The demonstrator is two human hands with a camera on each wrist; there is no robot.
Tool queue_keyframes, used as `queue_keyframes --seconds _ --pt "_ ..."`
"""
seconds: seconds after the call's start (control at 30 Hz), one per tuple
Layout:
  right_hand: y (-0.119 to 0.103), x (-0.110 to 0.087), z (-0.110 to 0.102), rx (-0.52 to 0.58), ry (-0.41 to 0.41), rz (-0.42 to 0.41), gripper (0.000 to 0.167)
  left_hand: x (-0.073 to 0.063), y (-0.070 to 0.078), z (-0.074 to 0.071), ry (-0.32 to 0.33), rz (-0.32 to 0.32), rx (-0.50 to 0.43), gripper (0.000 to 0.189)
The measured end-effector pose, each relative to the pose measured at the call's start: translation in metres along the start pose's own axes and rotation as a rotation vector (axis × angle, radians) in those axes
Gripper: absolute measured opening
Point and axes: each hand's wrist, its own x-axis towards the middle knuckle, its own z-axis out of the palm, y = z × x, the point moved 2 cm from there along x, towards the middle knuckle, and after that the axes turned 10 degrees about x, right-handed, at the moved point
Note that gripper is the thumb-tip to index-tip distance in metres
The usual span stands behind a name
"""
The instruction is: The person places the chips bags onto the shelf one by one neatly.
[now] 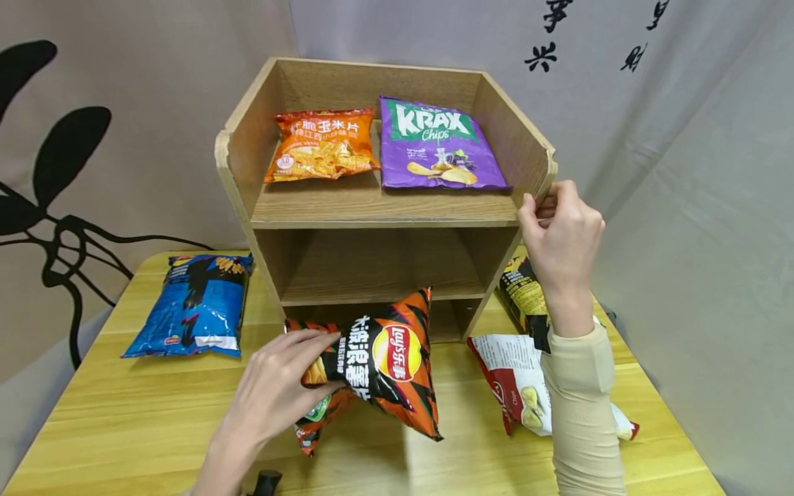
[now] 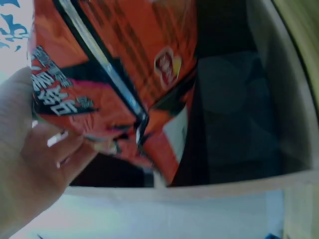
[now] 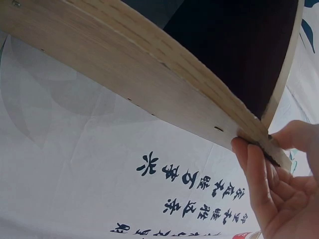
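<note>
My left hand grips an orange and black Lay's chip bag by its left side, in front of the lower part of a wooden shelf. In the left wrist view the bag's seamed side faces the camera, with thumb and fingers around its edge. My right hand pinches the front edge of the shelf's right side panel. The right wrist view has thumb and fingers on either side of that panel. On the top shelf lie an orange corn chip bag and a purple Krax chip bag.
A blue chip bag lies on the wooden table left of the shelf. To the right are a black and yellow bag and a white and red chip bag, partly behind my right forearm. A printed curtain hangs behind.
</note>
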Motion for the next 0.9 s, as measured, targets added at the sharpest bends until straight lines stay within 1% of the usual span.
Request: queue_keyframes --seconds 0.07,0.17,0.23,0.33,0.4,0.43,0.53,0.6,0.67,0.7,0.77,0.83,0.9 --pt "0.000 0.000 0.000 0.001 0.000 0.000 0.024 0.005 0.003 -0.003 0.060 -0.044 0.027 0.068" --pt "0.001 0.000 0.000 0.003 0.003 0.000 0.024 0.013 0.006 -0.006 0.138 -0.136 0.079 0.068" --pt "0.001 0.000 0.001 0.003 0.003 0.000 0.024 0.018 0.007 -0.006 0.180 -0.193 0.110 0.067" --pt "0.000 0.000 0.001 0.005 0.003 0.001 0.023 0.026 0.008 -0.001 0.228 -0.245 0.137 0.064" --pt "0.000 0.000 0.001 0.005 0.003 0.000 0.023 0.030 0.009 0.004 0.261 -0.251 0.142 0.063" --pt "0.000 0.000 0.001 0.005 0.003 0.001 0.023 0.032 0.009 0.007 0.274 -0.241 0.147 0.062" --pt "0.001 -0.001 0.001 0.005 0.005 0.002 0.023 0.037 0.010 0.016 0.313 -0.197 0.145 0.061" --pt "0.000 -0.001 0.001 0.004 0.005 0.002 0.023 0.037 0.011 0.021 0.319 -0.155 0.158 0.057" --pt "0.000 0.000 0.001 0.005 0.007 0.002 0.023 0.037 0.012 0.024 0.303 -0.125 0.164 0.056" --pt "0.000 0.000 0.001 0.001 0.006 0.000 0.024 0.037 0.012 0.026 0.281 -0.111 0.167 0.056" --pt "0.000 0.000 0.001 0.001 0.008 0.000 0.023 0.037 0.012 0.027 0.215 -0.086 0.182 0.057" --pt "0.000 0.000 0.001 0.002 0.007 0.002 0.023 0.036 0.011 0.027 0.116 -0.067 0.186 0.063" --pt "0.000 0.000 0.001 0.003 0.007 0.003 0.024 0.036 0.010 0.024 -0.012 -0.054 0.189 0.076"
